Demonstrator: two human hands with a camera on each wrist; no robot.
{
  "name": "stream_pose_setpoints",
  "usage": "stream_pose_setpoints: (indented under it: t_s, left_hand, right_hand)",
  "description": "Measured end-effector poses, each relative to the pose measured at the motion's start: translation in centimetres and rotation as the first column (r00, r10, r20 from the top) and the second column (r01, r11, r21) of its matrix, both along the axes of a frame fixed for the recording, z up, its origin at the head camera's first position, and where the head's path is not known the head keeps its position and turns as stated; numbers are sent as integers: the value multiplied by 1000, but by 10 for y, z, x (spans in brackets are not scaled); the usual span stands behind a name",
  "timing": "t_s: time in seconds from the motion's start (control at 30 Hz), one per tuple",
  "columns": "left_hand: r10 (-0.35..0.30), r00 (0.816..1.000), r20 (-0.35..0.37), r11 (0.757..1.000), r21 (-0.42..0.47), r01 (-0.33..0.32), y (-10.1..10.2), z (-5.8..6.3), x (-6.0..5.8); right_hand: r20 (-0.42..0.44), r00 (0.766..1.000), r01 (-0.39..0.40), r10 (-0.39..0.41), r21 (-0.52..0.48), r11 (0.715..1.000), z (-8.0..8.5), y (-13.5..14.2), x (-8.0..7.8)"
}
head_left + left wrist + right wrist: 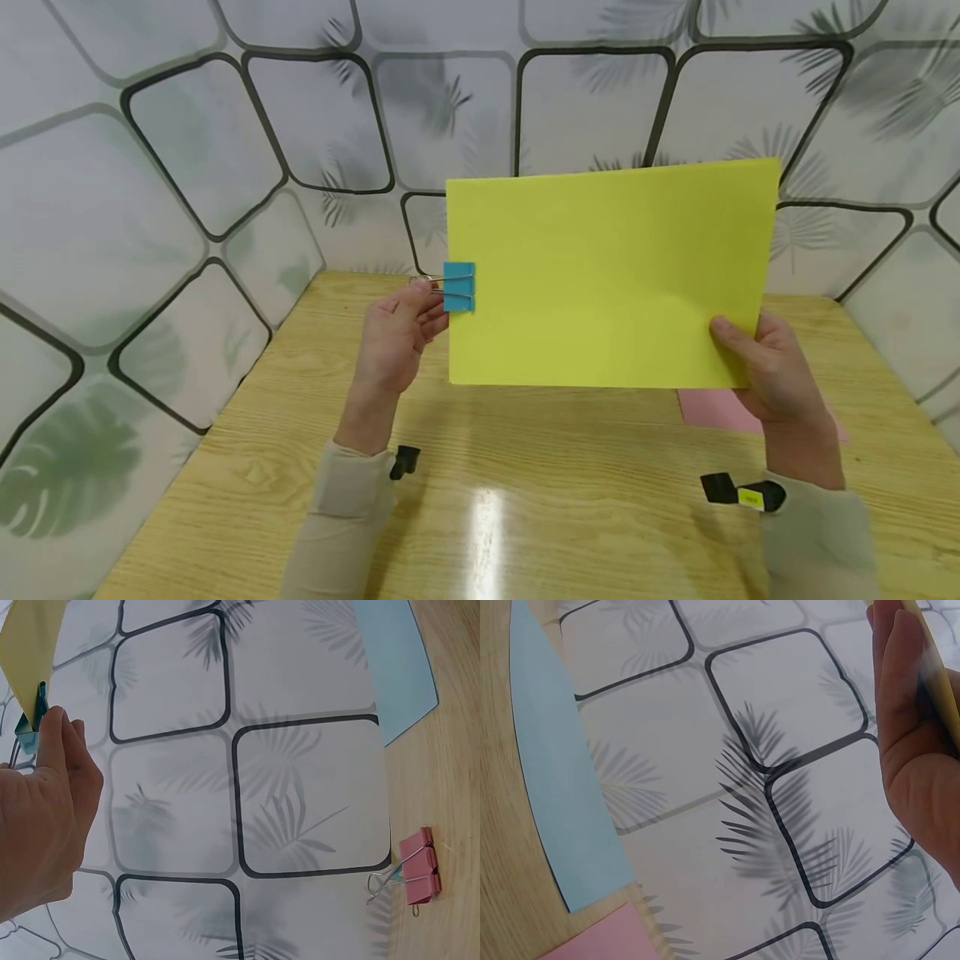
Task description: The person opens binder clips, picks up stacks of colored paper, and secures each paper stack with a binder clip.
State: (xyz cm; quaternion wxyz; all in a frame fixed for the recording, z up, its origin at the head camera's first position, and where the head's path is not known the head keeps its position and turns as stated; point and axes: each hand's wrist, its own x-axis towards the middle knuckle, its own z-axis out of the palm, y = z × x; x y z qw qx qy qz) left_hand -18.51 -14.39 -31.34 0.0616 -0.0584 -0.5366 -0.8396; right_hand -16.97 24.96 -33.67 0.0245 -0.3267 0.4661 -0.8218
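Both hands hold up a yellow sheet of paper [600, 283] above the table, broad side facing me. A blue binder clip [459, 287] bites the middle of its left edge, wire handles pointing left. Those handles are pinched between the thumb and fingers of my left hand [397, 333]. On the other side, my right hand [780, 367] grips the lower right corner, thumb in front and fingers hidden behind the paper. The left wrist view shows the clip [28, 739] edge-on beside the fingertips.
On the wooden table [570, 475], a pink sheet [712, 408] lies partly under my right hand in the head view. A light blue sheet [562, 765] lies near the wall. A pink binder clip [420, 866] rests on the table. Patterned walls [450, 117] enclose the table's back and sides.
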Motion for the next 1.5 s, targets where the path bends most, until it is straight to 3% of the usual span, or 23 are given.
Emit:
stream_pose_setpoints:
  t_s: [0.43, 0.87, 1.17, 1.5]
  left_hand:
    - [-7, 1000, 14, 999, 44, 6, 2, 1, 1]
    - [-36, 999, -24, 997, 61, 37, -1, -2, -2]
    - [-60, 997, -48, 996, 56, 63, -6, -3, -3]
    - [-41, 999, -35, 998, 41, 42, -13, -3, -4]
  right_hand:
    - [12, 1000, 11, -11, 11, 1000, 1, 0, 0]
    - [73, 989, 113, -126, 161, 980, 4, 5, 4]
    - [101, 984, 122, -144, 194, 973, 4, 3, 3]
    - [47, 996, 60, -74, 253, 966, 4, 2, 3]
